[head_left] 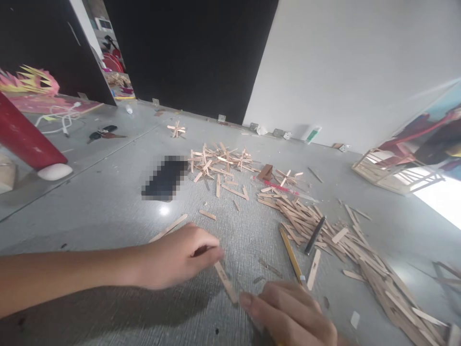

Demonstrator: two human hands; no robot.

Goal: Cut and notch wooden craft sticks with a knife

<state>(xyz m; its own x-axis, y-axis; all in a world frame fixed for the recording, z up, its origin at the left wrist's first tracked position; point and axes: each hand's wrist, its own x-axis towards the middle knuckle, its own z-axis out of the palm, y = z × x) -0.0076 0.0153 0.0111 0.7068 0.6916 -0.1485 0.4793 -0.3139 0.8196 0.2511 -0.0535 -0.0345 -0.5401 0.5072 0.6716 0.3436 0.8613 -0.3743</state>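
**Flat pale wooden stick w/ dark print point(226, 283): prob. light, stiff, snaps if bent**

Grey, finely streaked worktop point(118, 216) carries everything here. On its R side: long loose heap of flat brown wooden sticks point(355, 250). Farther off, nr centre: tangle of pale, star-like wooden pieces point(226, 161).

L hand point(189, 252) has fingers curled, thumb & fingertips pinching the stick's far end. R hand point(291, 312) is bent, thumb tip just beside the near end; can't tell if touching, or if it grips anything underneath.

Dark, pixel-blurred rectangle point(167, 178) lies L of the tangle. Slim yellow rod point(291, 252) is between stick & heap, near end by R hand; short dark-grey bar point(315, 235) rests on the heap's edge.

The stick itself slants betw. both hands, low centre. Handling, my guess: v. light, dry, not slippery, brittle crosswise. Best hold: thin edges or both ends, light pinch, no twisting.
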